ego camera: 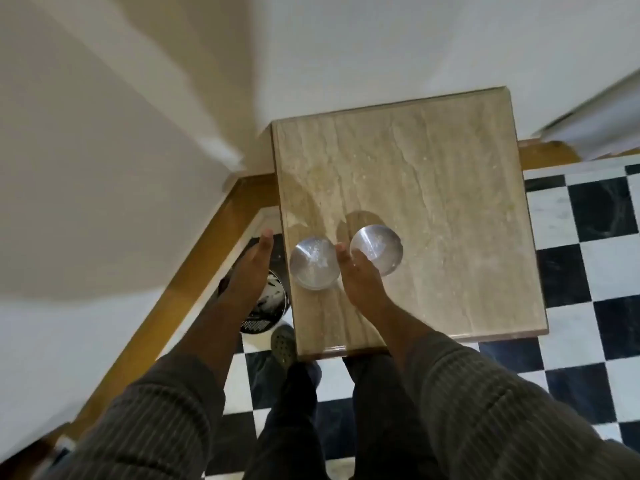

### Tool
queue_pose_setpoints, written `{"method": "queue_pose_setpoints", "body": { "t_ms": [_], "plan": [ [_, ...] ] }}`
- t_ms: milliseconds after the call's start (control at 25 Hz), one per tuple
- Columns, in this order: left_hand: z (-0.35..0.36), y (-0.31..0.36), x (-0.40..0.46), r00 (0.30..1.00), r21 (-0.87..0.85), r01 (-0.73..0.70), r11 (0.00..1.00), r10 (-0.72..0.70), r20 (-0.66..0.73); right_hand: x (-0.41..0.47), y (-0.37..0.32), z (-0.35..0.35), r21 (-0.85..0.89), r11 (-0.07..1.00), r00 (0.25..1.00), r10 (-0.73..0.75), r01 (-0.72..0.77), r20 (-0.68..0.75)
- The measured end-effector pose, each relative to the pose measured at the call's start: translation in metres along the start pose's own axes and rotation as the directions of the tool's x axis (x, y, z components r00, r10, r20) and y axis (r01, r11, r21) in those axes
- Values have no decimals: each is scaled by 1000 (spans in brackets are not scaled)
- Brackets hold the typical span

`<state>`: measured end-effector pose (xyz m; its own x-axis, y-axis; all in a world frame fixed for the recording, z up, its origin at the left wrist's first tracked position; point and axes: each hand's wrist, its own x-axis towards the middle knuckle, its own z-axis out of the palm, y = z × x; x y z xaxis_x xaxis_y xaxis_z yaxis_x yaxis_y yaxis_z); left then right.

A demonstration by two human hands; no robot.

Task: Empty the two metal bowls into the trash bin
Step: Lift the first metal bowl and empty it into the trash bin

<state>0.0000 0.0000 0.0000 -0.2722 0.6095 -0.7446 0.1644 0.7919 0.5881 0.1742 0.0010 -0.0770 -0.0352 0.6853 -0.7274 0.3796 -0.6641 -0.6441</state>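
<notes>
Ribbed grey-brown sleeves (485, 403) fill lower frame, one on each forearm, both reaching forward over dark trousers (298, 410) and a green perforated clog (284, 344).

Right hand (360, 282) above marble tabletop (450, 220), flat, fingers straight and close together, gripping nothing. Fingertips between the two bowls; thumb side overlaps near-left rim of right bowl (377, 249). Contact with that rim: cannot tell.

Left hand (251, 271) off table's left edge, also flat, fingers extended and together, empty. Hovers above trash bin (270, 306), covering much of its mouth.

Left bowl (315, 263): small, round, shiny metal, upright on tabletop near left edge. Pale flecks or glare inside; contents not resolvable through blur. Right bowl: same kind, upright, a little farther back and to the right, casting a dark shadow behind. Two bowls near each other, not touching, right hand's fingers in the gap.

Trash bin: dark, round, perforated lower wall, standing on floor just beside table's left edge, light scraps visible inside.

Tabletop: square, beige veined stone with brown trim. Black-and-white checkered floor (588, 271) to right and below. Wooden skirting (194, 271) along white wall (104, 168) at left.
</notes>
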Motion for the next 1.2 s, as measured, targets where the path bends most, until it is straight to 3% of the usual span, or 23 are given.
{"method": "queue_pose_setpoints", "body": {
  "t_ms": [200,360,640,800,920,1000,1120,1200],
  "plan": [
    [25,-32,38,985,9,140,990,-140,102,16,33,30,120,970,969,226,-214,-104],
    [39,-55,83,977,-55,189,980,-182,112,50,46,62,253,932,939,304,-258,-160],
    [38,-77,101,946,-245,311,918,-275,173,76,56,83,38,969,921,244,-244,-305],
    [2,-100,92,950,-320,305,897,-263,169,68,50,102,55,979,966,203,-197,-160],
    [-37,-126,86,956,-370,288,883,-286,60,61,48,128,13,981,980,195,-196,51],
    [-61,-145,86,951,-400,290,870,-310,14,56,44,145,47,969,952,229,-243,202],
    [-90,-178,89,953,-414,296,861,-298,61,52,49,170,88,929,866,296,-359,403],
    [-106,-201,95,941,-422,334,843,-325,94,52,57,184,26,943,828,279,-333,486]
  ]
}}
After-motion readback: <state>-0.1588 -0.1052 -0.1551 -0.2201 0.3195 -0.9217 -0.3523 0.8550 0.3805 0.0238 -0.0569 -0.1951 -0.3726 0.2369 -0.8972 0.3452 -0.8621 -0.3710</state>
